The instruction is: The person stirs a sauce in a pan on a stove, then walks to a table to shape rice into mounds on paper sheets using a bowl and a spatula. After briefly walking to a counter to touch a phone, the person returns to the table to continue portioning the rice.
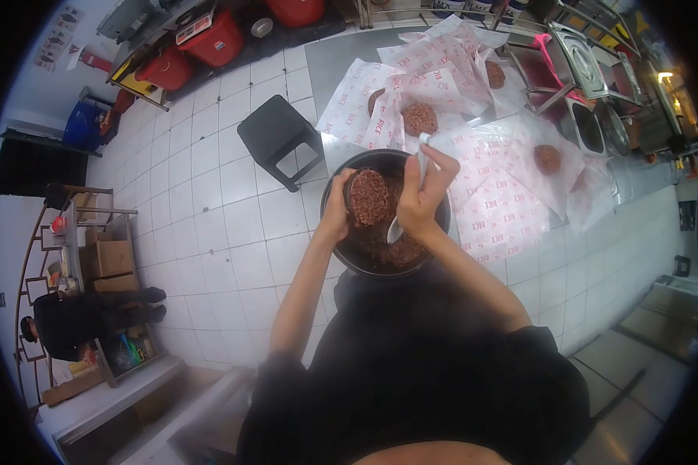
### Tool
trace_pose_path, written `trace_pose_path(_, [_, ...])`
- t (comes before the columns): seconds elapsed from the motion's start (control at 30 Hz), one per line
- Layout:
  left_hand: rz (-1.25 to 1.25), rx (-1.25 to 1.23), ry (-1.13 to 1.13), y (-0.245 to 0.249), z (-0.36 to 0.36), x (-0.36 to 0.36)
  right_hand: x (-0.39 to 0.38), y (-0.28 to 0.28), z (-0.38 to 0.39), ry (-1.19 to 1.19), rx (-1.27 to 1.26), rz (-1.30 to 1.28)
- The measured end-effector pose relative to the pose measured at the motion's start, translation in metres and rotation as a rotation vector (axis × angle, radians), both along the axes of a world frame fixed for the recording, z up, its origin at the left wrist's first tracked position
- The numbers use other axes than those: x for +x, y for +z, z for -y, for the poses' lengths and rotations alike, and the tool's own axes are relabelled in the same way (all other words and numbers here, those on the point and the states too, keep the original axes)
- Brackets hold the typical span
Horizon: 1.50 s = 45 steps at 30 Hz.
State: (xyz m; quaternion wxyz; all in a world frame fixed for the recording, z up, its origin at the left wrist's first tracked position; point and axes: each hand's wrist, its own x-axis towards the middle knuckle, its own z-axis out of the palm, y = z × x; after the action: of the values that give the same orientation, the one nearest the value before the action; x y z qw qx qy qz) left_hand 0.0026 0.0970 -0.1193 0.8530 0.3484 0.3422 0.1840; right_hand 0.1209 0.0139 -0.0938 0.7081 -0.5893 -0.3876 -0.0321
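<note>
Over a dark round pot of reddish-brown grainy food, my left hand grips a small bowl heaped with the same food. Only a little of the bowl's rim shows. My right hand is closed round the handle of a spoon, whose lower end points down into the pot beside the bowl. Printed paper sheets lie to the right of the pot, and round portions of the food rest on some of them.
A black stool stands left of the metal table. Red tubs line the back. Metal containers sit at the table's right end. Another person is at the shelves on the far left.
</note>
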Motion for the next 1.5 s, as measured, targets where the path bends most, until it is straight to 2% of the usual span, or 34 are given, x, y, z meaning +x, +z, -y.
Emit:
trace_pose_path(0.1, [-0.116,0.019,0.010,0.002,0.021,0.003,-0.010,0.021,-0.009,0.022,-0.131,0.148])
trace_pose_path(0.13, [-0.103,0.156,-0.166,-0.007,0.024,-0.002,-0.015,0.021,-0.015,0.014,-0.131,0.147])
trace_pose_path(0.2, [-0.041,-0.016,-0.052,-0.021,0.032,-0.003,-0.023,0.017,-0.031,0.076,0.050,-0.050])
trace_pose_path(0.33, [-0.014,0.042,-0.085,-0.025,0.029,-0.020,-0.037,0.017,-0.036,0.069,0.136,-0.008])
trace_pose_path(0.4, [-0.037,0.081,-0.118,-0.029,0.026,-0.031,-0.041,0.018,-0.033,0.048,0.107,0.180])
trace_pose_path(0.43, [-0.107,0.080,-0.130,-0.030,0.023,-0.035,-0.046,0.007,-0.035,0.164,0.100,0.108])
trace_pose_path(0.47, [-0.101,0.074,-0.143,-0.032,0.023,-0.035,-0.047,0.003,-0.036,0.153,0.092,0.113])
trace_pose_path(0.53, [-0.110,0.071,-0.125,-0.010,0.027,-0.028,-0.048,-0.001,-0.035,0.197,0.016,0.089])
trace_pose_path(0.6, [-0.116,0.045,-0.115,-0.013,0.026,-0.023,-0.041,0.004,-0.033,0.147,0.007,0.101])
trace_pose_path(0.67, [-0.138,0.177,-0.185,-0.007,0.024,-0.017,-0.023,0.034,-0.023,0.094,-0.052,-0.067])
trace_pose_path(0.7, [-0.066,0.148,-0.299,0.017,0.017,-0.011,-0.008,0.039,-0.015,-0.003,-0.076,-0.003])
trace_pose_path(0.73, [-0.034,0.333,-0.238,0.015,0.008,-0.007,0.004,0.046,-0.011,-0.002,0.026,-0.218])
trace_pose_path(0.8, [-0.029,0.228,-0.179,0.036,0.000,-0.015,0.034,0.042,-0.003,-0.029,0.161,-0.389])
trace_pose_path(0.87, [-0.109,0.155,-0.035,0.066,0.002,-0.020,0.038,0.027,0.004,-0.165,-0.192,-0.183])
trace_pose_path(0.9, [0.008,0.098,0.041,0.058,0.001,-0.029,0.035,0.007,0.004,-0.067,-0.338,-0.187])
trace_pose_path(0.93, [0.126,0.039,0.119,0.050,0.003,-0.035,0.031,-0.001,0.008,0.159,-0.418,-0.316])
trace_pose_path(0.97, [0.126,0.036,0.117,0.053,0.013,-0.034,0.028,-0.022,0.006,0.283,-0.409,-0.209])
trace_pose_path(1.0, [0.284,-0.021,0.102,0.062,0.024,-0.031,0.029,-0.031,0.008,0.269,-0.426,0.091])
trace_pose_path(1.03, [0.443,-0.079,0.090,0.066,0.035,-0.023,0.038,-0.017,0.020,0.300,-0.440,0.102])
trace_pose_path(1.07, [0.443,-0.085,0.097,0.066,0.046,-0.009,0.049,-0.002,0.033,0.336,-0.455,0.112])
trace_pose_path(1.13, [0.623,-0.232,0.061,0.064,0.080,0.028,0.106,-0.002,0.062,0.262,-0.345,0.222])
trace_pose_path(1.17, [0.714,-0.304,0.047,0.064,0.100,0.049,0.142,-0.023,0.083,0.307,-0.402,0.018])
trace_pose_path(1.2, [0.868,-0.499,-0.055,0.066,0.118,0.075,0.177,-0.044,0.111,0.351,-0.459,-0.186])
trace_pose_path(1.23, [0.647,-0.263,0.097,0.042,0.142,0.095,0.209,-0.043,0.142,0.320,-0.776,-0.202])
trace_pose_path(1.27, [0.551,-0.363,0.150,0.029,0.161,0.120,0.238,-0.041,0.171,0.282,-1.089,-0.210])
trace_pose_path(1.3, [0.456,-0.462,0.204,0.017,0.177,0.146,0.256,-0.057,0.200,0.271,-1.055,-0.251])
trace_pose_path(1.37, [0.195,-0.387,0.236,-0.009,0.196,0.189,0.270,-0.079,0.238,0.279,-1.023,-0.293])
trace_pose_path(1.4, [0.188,-0.387,0.253,-0.014,0.201,0.205,0.274,-0.083,0.251,0.221,-0.940,-0.067])
trace_pose_path(1.43, [-0.116,-0.022,0.171,-0.017,0.206,0.219,0.279,-0.085,0.259,0.161,-0.847,0.152])
trace_pose_path(1.47, [-0.418,0.339,0.077,-0.020,0.211,0.233,0.284,-0.087,0.264,0.177,-0.848,0.148])
trace_pose_path(1.5, [-0.427,0.335,0.089,-0.023,0.216,0.250,0.289,-0.085,0.265,0.174,-0.840,0.234])
